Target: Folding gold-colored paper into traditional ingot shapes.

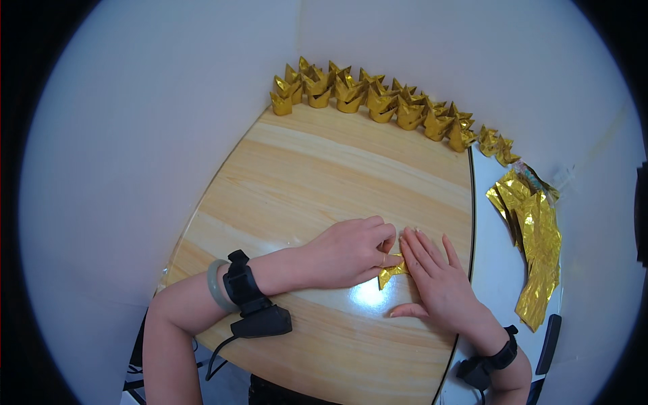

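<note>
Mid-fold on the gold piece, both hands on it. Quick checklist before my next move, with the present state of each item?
1. Gold paper flat on the table: ok.
2. Left hand pinching the paper's edge: ok.
3. Right hand pressing flat beside it: ok.
4. Crease sharpness: cannot tell, hidden by fingers.
5. Finished folds lined up along the far edge, apart from the hands: ok.
6. Spare gold sheets stacked to the right: ok.

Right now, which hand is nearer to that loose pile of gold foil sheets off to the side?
Right. The right hand lies just beside the gold foil sheets, flat on the small gold piece; the left hand sits farther away, pinching that piece.
</note>
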Demonstrator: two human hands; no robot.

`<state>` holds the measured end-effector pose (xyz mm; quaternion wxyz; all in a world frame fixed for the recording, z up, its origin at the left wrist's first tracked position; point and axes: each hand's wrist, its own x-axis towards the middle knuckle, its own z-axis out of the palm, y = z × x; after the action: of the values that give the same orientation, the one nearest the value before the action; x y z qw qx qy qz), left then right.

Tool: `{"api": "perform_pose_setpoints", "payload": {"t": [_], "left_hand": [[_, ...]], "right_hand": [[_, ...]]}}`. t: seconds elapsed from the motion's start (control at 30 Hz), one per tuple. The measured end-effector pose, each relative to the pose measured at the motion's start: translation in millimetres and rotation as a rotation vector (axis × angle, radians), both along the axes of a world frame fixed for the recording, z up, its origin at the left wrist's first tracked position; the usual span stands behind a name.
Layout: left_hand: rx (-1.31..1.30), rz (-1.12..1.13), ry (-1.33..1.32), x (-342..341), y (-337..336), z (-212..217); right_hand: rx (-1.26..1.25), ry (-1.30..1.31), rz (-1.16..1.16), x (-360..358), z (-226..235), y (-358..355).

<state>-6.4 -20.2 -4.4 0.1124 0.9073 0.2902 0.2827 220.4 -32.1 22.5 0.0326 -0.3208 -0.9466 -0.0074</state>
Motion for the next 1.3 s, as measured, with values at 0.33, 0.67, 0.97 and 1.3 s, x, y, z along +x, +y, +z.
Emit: {"api": "perform_pose_setpoints", "payload": {"t": [0.33,0.67,0.97,1.3], "left_hand": [[0.099,0.011,0.108,5,-5,8],[0.109,0.041,0.165,4,-6,18],[0.075,0.025,0.154,4,-7,18],[0.066,0.04,0.109,0,-7,17]], "right_hand": [[-0.236,0.047,0.077,17,-1,14],[0.058,-0.394,0.1,15,35,-26],[-0.072,-0.148,0.169,29,62,-16],[-0.233,-0.1,0.246,31,50,-21]]}}
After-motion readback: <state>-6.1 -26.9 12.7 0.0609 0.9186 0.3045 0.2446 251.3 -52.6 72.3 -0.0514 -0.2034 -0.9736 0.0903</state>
